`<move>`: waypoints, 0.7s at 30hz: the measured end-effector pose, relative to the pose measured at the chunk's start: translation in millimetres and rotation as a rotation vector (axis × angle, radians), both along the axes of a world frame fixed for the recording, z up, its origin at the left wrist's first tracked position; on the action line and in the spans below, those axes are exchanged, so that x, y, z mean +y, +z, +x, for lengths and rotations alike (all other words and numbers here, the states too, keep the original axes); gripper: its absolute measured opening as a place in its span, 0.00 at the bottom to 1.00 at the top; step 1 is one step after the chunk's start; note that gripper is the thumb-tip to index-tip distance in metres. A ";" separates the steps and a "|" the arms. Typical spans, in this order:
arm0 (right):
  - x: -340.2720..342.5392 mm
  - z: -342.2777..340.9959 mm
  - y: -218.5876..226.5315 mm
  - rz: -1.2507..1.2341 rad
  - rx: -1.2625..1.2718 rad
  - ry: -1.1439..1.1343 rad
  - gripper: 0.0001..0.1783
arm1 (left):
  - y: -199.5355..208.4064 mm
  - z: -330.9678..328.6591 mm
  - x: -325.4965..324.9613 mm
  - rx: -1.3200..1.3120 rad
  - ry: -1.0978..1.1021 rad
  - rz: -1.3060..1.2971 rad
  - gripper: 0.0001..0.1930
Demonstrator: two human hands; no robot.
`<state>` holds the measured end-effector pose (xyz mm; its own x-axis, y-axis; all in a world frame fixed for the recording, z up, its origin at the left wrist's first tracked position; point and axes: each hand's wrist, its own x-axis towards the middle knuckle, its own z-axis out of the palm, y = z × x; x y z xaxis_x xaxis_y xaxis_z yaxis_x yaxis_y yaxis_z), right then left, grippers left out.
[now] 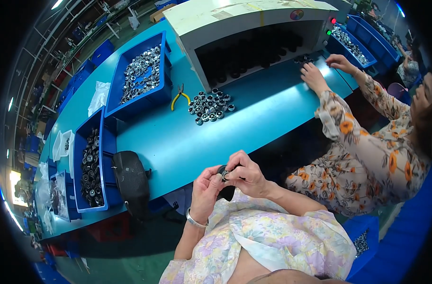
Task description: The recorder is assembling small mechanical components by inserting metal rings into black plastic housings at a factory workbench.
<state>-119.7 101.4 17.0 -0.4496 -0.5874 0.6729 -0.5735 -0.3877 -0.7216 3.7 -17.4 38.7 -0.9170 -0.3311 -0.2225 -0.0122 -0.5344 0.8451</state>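
Over my lap, just off the bench's near edge, my left hand [207, 189] and my right hand [248, 176] meet with fingertips pinched together. Between them is a small round black part with a silvery metal ring [224, 175]; the fingers cover much of it. A bracelet circles my left wrist. Beyond my hands, a cluster of small round silver-and-black parts [209, 105] lies on the teal bench [178, 146]. Yellow-handled pliers [177, 98] rest beside that cluster.
A blue bin of silver parts [112, 106] and a blue bin of black parts [103, 165] stand left, by a black bag [132, 182]. A cream-coloured box-shaped machine [190, 40] holds dark parts at the back. To the right, a co-worker [363, 130] reaches toward parts at its opening.
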 end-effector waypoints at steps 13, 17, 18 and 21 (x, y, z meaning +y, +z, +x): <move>11.2 0.5 -3.0 0.111 -0.035 -0.009 0.13 | -7.9 -4.5 2.8 0.002 -0.004 -0.088 0.17; 14.6 2.3 -6.6 0.144 -0.241 -0.009 0.14 | -6.1 -7.1 4.9 -0.015 -0.007 -0.144 0.17; 15.6 2.4 -2.5 0.183 -0.261 -0.034 0.15 | -5.6 -7.4 4.6 -0.012 -0.014 -0.168 0.17; 15.3 0.0 -3.5 0.282 -0.339 -0.074 0.17 | -3.0 -10.8 4.7 0.011 -0.012 -0.262 0.16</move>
